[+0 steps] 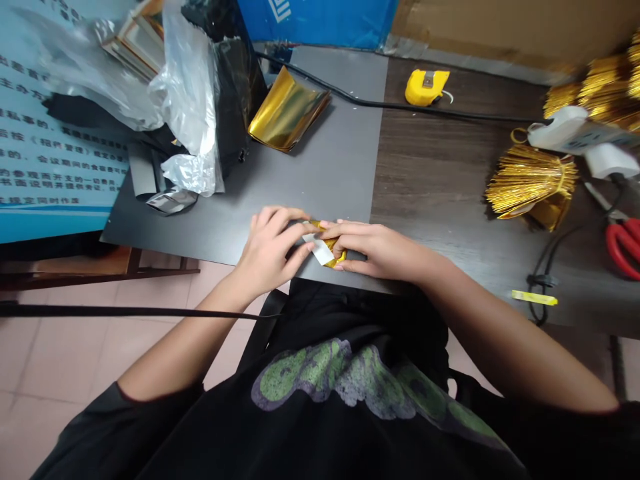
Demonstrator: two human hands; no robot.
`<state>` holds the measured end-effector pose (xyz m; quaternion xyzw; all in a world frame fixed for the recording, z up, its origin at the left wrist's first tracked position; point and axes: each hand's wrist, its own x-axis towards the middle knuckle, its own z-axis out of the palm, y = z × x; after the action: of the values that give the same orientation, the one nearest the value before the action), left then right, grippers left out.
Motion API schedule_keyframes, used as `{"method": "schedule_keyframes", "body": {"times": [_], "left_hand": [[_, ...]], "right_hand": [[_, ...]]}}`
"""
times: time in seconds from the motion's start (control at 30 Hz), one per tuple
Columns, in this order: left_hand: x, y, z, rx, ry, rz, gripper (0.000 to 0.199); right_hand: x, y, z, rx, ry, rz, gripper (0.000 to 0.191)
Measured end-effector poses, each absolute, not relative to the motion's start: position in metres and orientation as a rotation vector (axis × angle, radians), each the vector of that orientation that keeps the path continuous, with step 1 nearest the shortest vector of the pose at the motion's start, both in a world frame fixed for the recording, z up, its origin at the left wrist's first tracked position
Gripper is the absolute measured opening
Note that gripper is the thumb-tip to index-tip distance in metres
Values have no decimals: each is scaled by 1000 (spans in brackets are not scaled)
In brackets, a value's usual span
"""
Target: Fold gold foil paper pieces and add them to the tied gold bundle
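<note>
At the front edge of the table, both hands meet over a small sheet of gold foil paper (341, 259) that shows a white part facing up. My left hand (278, 245) grips its left side, thumb near the white part and fingers over the top. My right hand (367, 248) presses on the right side with bent fingers. Much of the sheet lies hidden under the fingers. Farther back lies a stack of gold foil paper (287, 112), slightly curled. To the right rests a bundle of pleated gold paper (533, 183), tied with a band.
A yellow tape measure (427, 88) sits at the back beside a black cable (370, 103). Plastic bags (193, 100) crowd the left. On the right are a white power strip (575, 130), red-handled scissors (625, 240) and a yellow strip (534, 297). Boxes (320, 23) line the back.
</note>
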<state>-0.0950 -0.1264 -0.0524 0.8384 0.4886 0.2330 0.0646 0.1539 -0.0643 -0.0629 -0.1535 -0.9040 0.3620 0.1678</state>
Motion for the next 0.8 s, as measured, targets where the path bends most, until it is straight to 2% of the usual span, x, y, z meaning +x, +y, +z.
{"method": "schedule_keyframes", "body": {"times": [0.13, 0.37, 0.53, 0.8], "left_hand": [[-97, -113, -58, 2689, 1216, 570, 31], [-97, -105, -55, 2799, 1136, 467, 25], [-92, -106, -48, 2834, 1038, 447, 16], [-87, -82, -41, 2878, 712, 393, 18]], "right_hand": [[161, -49, -56, -314, -2674, 988, 15], [173, -47, -43, -364, -2760, 622, 24], [179, -81, -40, -678, -2798, 413, 25], [168, -147, -61, -1024, -2494, 222, 29]]}}
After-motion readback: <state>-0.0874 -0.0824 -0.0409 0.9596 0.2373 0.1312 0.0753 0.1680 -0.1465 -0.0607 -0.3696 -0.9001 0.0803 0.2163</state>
